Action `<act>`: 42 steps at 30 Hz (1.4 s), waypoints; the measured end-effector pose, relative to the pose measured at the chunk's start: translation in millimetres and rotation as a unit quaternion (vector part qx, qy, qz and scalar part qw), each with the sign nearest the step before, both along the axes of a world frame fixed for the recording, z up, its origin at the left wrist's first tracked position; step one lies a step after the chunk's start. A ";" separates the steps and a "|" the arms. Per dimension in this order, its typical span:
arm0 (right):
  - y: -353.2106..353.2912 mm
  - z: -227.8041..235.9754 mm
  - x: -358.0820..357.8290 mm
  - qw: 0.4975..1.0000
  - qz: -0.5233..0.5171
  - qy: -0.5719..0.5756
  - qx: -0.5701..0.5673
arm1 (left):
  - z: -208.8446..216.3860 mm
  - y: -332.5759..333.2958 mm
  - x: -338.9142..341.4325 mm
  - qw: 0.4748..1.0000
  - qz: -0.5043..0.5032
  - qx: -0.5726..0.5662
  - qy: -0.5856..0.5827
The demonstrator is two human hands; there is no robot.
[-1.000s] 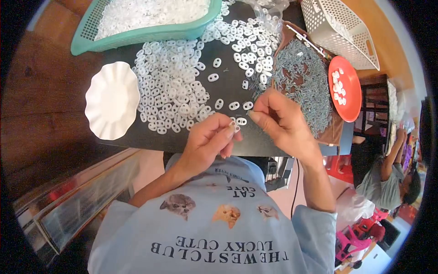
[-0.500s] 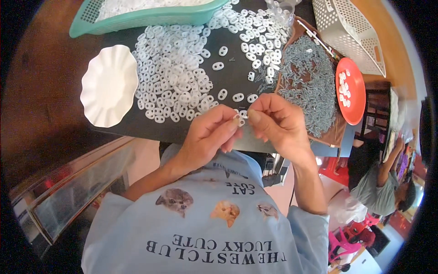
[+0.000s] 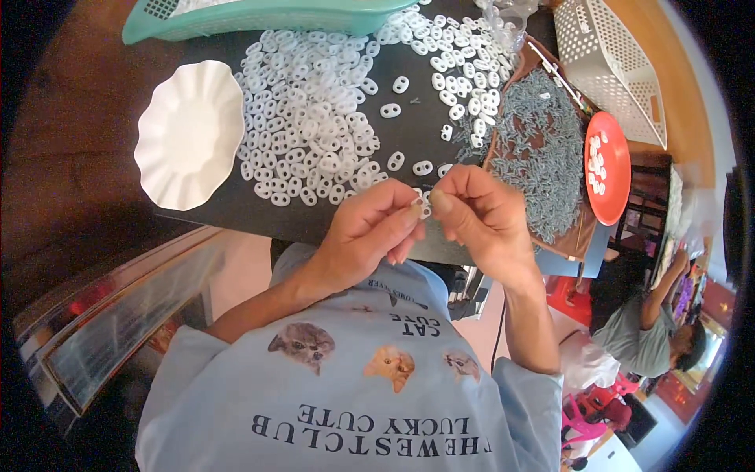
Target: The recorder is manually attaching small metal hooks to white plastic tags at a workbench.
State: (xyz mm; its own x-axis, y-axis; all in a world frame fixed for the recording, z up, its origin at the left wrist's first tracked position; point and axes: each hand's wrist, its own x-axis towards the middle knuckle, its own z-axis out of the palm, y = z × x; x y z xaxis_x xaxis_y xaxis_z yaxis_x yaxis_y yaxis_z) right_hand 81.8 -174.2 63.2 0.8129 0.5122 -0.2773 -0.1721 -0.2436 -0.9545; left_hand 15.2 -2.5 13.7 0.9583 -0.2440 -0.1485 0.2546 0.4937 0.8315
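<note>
**Two hands pinch one small white ring above a table strewn with them**

Little has shifted since a second ago: both hands stay joined at the near edge of the black table [image 3: 236, 204], while the table top and everything on it sit higher in the view, so that the green basket [image 3: 259, 16] is now cut off by the upper rim. The left hand [image 3: 366, 236] is curled, thumb and forefinger nearly closed on a small white ring [image 3: 423, 206]. The right hand [image 3: 480, 216] meets it from the other side, its thumb and forefinger pressed narrowly to the same ring, the other fingers folded under. The ring is held just above the table's near edge, between the two sets of fingertips.

Behind the hands lies one broad heap of loose white rings [image 3: 314, 134], far too many to count, with a few stragglers lying apart near the hands. One scalloped white dish [image 3: 189, 145] stands to the left of the heap, touching its edge. To the right, one brown tray [image 3: 550, 236] holds a dense spread of small grey pieces [image 3: 539, 149]. One red plate [image 3: 609, 169] beside it carries a small cluster of white rings. One white slotted basket [image 3: 609, 67] stands at the far right. A second person in a grey shirt [image 3: 637, 338] sits low on the right, well apart from the table.
</note>
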 end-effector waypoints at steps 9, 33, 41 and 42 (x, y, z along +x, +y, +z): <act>0.8 -4.6 -2.2 0.999 0.010 -0.041 -0.006 | -1.8 1.2 1.7 1.000 -0.014 0.008 -0.009; 0.2 -8.9 -7.4 0.999 0.008 -0.040 -0.015 | -4.2 2.1 -1.9 0.999 -0.031 -0.001 -0.009; 0.4 -9.7 -10.7 0.999 0.028 -0.036 -0.021 | -5.1 -1.6 -4.9 1.000 -0.013 0.000 -0.002; 0.2 -10.0 -11.1 0.999 0.027 -0.035 -0.021 | -4.9 -1.4 -4.7 1.000 -0.017 -0.001 -0.001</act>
State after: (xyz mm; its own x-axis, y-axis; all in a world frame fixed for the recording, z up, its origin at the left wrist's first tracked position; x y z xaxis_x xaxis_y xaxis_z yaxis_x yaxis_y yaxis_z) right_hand 70.7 -173.9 53.1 0.8029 0.5445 -0.2425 -0.0905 -0.2908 -0.9525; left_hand 10.5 -3.9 8.8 0.9499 -0.2764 -0.1456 0.2690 0.4863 0.8314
